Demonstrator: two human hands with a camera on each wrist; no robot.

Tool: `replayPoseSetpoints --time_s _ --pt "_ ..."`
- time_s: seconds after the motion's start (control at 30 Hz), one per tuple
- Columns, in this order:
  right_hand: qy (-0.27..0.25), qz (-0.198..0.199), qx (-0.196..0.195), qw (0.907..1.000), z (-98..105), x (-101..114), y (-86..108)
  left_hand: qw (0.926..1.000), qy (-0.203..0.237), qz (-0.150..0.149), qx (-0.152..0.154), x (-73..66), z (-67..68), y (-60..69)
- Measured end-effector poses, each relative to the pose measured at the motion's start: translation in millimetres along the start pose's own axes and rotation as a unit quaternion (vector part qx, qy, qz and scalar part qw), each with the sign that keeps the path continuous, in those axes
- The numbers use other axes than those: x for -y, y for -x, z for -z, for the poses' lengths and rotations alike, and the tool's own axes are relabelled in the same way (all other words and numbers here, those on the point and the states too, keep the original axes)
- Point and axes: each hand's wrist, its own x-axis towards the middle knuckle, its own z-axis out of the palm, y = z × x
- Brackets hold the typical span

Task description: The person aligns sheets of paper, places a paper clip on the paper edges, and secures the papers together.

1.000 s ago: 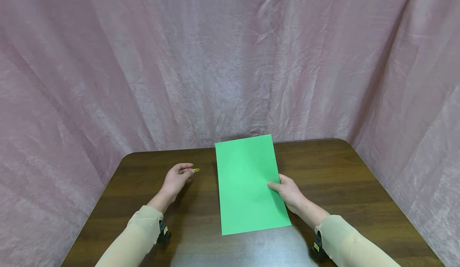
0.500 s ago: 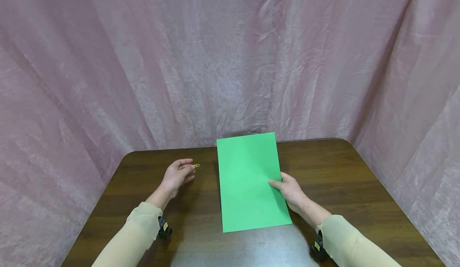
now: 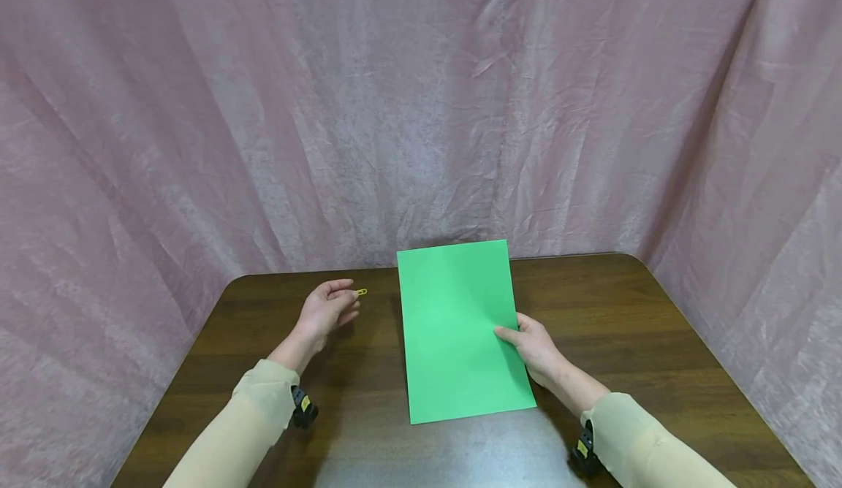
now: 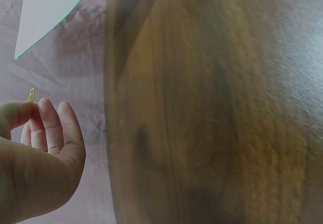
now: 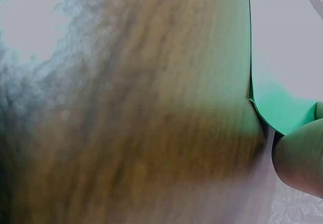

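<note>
A small yellow paper clip [image 3: 362, 292] sticks out from the fingertips of my left hand [image 3: 322, 314], pinched between thumb and index finger, the other fingers loosely bent. The clip's looped end [image 4: 31, 95] also shows in the left wrist view. To its right, my right hand [image 3: 538, 349] grips a plain green sheet of paper [image 3: 460, 334] by its right edge, thumb on the near face, other fingers mostly hidden behind. The sheet stands tilted over the table, and a gap separates it from the clip. In the right wrist view the paper [image 5: 290, 108] bends slightly near the hand.
Beneath both hands lies a dark brown wooden table [image 3: 631, 334] with rounded far corners. A pink velvet curtain [image 3: 421, 108] hangs behind and on both sides of it. Light glares off the table's near middle. Each wrist carries a small black camera [image 3: 304, 406].
My left hand has risen a little, away from me, with the paper clip pinched in it. The green sheet and my right hand have shifted slightly right and up.
</note>
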Motion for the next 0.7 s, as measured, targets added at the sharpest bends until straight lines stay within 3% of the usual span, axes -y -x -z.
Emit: replayPoseSetpoints --time_s 0.7 --pt "-0.001 0.000 0.000 1.0000 3 2 -0.7 0.9999 0.010 0.000 0.004 -23.6 -22.2 -7.1"
